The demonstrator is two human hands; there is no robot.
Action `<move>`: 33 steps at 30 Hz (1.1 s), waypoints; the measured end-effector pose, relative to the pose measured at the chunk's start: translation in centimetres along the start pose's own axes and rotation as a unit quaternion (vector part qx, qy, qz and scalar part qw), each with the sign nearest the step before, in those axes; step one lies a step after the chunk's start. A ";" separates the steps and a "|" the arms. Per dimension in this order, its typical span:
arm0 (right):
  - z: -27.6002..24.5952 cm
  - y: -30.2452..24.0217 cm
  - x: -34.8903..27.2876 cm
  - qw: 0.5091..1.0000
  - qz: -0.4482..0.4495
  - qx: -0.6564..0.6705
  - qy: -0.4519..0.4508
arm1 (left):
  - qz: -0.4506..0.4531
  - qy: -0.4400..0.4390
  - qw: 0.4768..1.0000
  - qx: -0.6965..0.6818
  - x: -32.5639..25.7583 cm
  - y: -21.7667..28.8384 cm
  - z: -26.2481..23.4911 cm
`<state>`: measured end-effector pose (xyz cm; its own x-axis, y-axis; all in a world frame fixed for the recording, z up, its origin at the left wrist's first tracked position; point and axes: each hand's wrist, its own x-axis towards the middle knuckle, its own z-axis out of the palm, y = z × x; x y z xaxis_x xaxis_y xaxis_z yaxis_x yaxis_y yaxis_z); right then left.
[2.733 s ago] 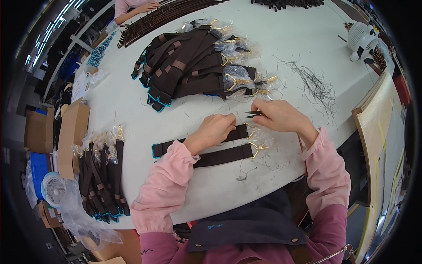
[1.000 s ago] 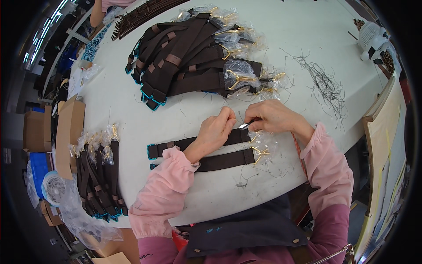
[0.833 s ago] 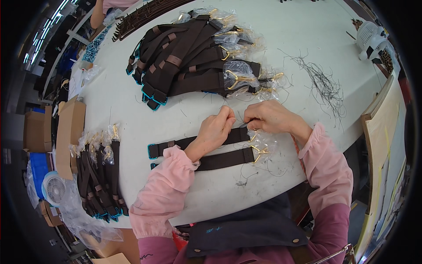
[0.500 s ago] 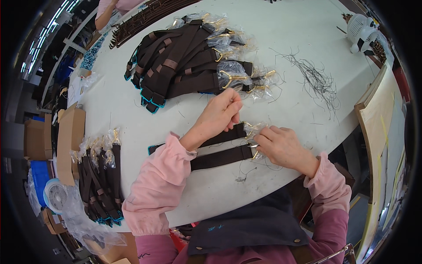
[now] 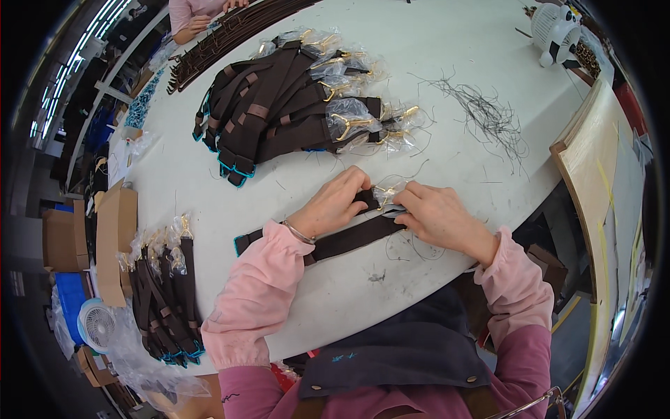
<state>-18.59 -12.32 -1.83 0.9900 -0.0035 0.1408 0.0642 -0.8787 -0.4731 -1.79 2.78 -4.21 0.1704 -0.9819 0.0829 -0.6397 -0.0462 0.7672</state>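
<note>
A dark brown strap (image 5: 361,204) with a gold hook in clear plastic wrap (image 5: 384,196) lies between my hands. My left hand (image 5: 333,204) is closed on the strap beside the hook, thumb and fingers pinching it. My right hand (image 5: 441,215) is closed at the wrapped end, its fingertips next to the hook. A greyish, shiny edge shows under those fingers; what they hold is mostly hidden. A second brown strap (image 5: 356,237) lies nearer me, its right end under my right hand. Loose dark threads (image 5: 417,246) lie beside it.
Beyond my hands lies a big pile of brown straps (image 5: 279,105) with wrapped gold hooks. A smaller bunch (image 5: 166,300) lies at the left edge. A thread tangle (image 5: 488,119), a white fan (image 5: 556,31) and a board (image 5: 593,160) are to the right. A co-worker's hand (image 5: 192,28) shows far left.
My left hand has come down from above the straps and now pinches the far one near its hook. My right hand stays at the hook end. The view has shifted slightly.
</note>
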 end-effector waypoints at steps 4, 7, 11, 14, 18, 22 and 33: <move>1.9 -0.3 0.6 1.000 0.009 -0.014 0.001 | 0.057 0.006 0.998 0.041 -0.2 -0.2 0.3; 2.1 -0.1 0.8 1.000 0.015 -0.007 -0.014 | 0.070 0.003 0.995 0.074 -0.2 -0.6 0.3; 0.9 -0.2 1.1 0.994 0.023 0.022 -0.102 | 0.082 0.011 0.994 0.070 -0.3 -0.9 0.7; -1.0 -0.9 2.0 0.988 -0.002 0.021 -0.155 | 0.063 0.002 0.997 0.055 -0.3 -1.2 0.7; -0.3 0.2 2.7 0.988 -0.003 0.013 -0.155 | 0.021 0.005 0.999 0.047 -0.3 -0.9 0.6; 1.8 0.7 1.0 0.996 0.015 0.070 -0.052 | 0.024 0.021 0.999 0.044 -0.3 -0.8 0.9; 3.9 -0.4 0.2 0.998 0.028 -0.036 0.046 | -0.053 0.034 0.991 -0.114 -0.2 -0.2 1.1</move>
<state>-17.92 -10.10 -5.02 0.9759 -0.0944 0.1965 -0.0034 -0.9080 -0.4190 -2.55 2.74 -5.09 0.2833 -0.9585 0.0315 -0.4309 -0.0979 0.8971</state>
